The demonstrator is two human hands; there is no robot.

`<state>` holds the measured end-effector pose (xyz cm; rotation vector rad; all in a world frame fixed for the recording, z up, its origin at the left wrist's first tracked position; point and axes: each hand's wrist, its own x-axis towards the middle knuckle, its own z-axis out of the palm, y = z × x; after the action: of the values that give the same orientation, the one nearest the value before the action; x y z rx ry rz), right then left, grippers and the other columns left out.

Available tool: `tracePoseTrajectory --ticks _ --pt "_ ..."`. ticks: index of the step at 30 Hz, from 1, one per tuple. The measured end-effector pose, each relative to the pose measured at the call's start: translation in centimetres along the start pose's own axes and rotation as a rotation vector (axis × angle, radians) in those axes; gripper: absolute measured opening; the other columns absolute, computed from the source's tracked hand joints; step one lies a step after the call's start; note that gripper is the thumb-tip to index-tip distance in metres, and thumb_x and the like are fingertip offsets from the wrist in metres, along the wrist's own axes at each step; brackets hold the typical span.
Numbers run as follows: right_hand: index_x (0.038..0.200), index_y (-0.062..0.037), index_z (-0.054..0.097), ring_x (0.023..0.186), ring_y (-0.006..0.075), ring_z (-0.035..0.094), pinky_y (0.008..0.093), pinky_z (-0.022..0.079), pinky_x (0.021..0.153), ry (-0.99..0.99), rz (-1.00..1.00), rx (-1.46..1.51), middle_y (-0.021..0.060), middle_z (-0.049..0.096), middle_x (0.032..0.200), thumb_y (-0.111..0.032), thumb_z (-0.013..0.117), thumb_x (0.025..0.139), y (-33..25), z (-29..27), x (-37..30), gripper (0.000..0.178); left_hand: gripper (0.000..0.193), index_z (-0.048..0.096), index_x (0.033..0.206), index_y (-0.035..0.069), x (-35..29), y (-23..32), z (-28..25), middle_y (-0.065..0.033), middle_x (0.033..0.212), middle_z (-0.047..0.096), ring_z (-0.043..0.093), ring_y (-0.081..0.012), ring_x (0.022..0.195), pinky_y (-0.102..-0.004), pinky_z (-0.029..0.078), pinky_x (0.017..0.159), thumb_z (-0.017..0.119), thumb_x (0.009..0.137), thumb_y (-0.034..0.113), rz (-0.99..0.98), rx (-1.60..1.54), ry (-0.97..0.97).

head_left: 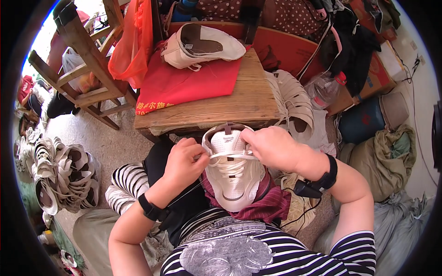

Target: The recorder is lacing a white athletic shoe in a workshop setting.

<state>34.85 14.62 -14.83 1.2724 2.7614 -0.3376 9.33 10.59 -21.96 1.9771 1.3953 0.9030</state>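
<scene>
The white sneaker upper (235,191) lay on a maroon pinstriped cloth (272,205), between the two hands and near the wooden table (258,94). The left hand's (184,157) fingers were curled narrowly at its left edge beside the laces (234,168), while the right hand's (275,146) fingers bent against its right collar; I couldn't tell what either pinched. A second upper (223,43) rested on a red bag (195,83) atop the table.

Shoe upper (237,188) lay between left hand (186,158) and right hand (271,146), before the desk (258,87). On desk: cloth (198,85) (second upper (221,43) atop it). Chair (80,37) stood left of desk, bottle (322,92) right; stacked uppers (69,175) far left.
</scene>
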Motion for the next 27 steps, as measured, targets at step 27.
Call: tracePoseTrajectory --ticks 27 --pt "0.077 -0.0089 0.074 0.087 0.0268 0.062 0.0413 0.045 0.083 -0.03 0.115 0.21 0.0102 0.062 0.087 -0.028 0.07 0.077 0.9 -0.3 3.9 0.019 0.011 0.074 0.089 0.002 5.6 3.8 -0.6 -0.0047 0.081 0.051 0.052 -0.016 0.074 -0.0288 0.043 0.065 0.072 0.089 0.013 0.193 -0.234 -0.066"
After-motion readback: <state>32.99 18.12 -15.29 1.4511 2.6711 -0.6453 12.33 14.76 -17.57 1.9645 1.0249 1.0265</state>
